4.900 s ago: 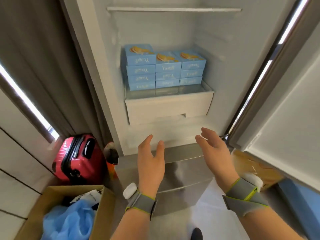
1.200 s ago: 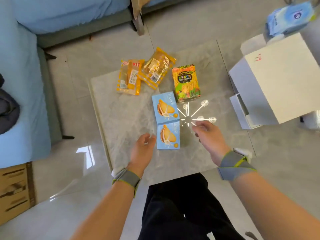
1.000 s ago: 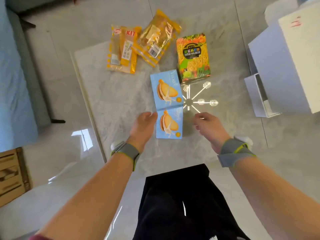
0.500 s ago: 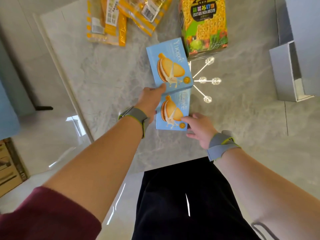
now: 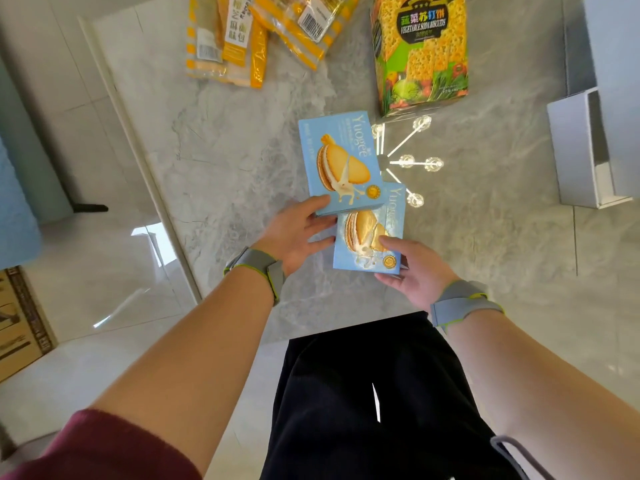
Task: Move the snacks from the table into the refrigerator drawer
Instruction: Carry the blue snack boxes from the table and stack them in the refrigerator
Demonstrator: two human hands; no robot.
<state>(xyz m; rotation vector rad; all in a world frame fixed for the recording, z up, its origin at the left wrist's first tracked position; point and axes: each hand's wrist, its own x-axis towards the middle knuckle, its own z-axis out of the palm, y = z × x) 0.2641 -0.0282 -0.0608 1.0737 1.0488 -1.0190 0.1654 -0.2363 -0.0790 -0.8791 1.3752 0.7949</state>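
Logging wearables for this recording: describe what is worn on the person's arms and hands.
Both hands are bare. The left wrist and right wrist each carry a grey band edged in lime green. A dark red sleeve covers the upper left arm; no sleeve shows on the right arm.

A grey marble surface point(image 5: 214, 161) mirrors a spoked ceiling lamp point(image 5: 403, 161) near its middle. Left of the surface lies glossy pale tiled floor point(image 5: 104, 278) with a bright window glare. Farther left sit blue upholstery point(image 5: 14, 209) and a cardboard box point(image 5: 17, 320). A white cabinet point(image 5: 602, 98) stands to the right.
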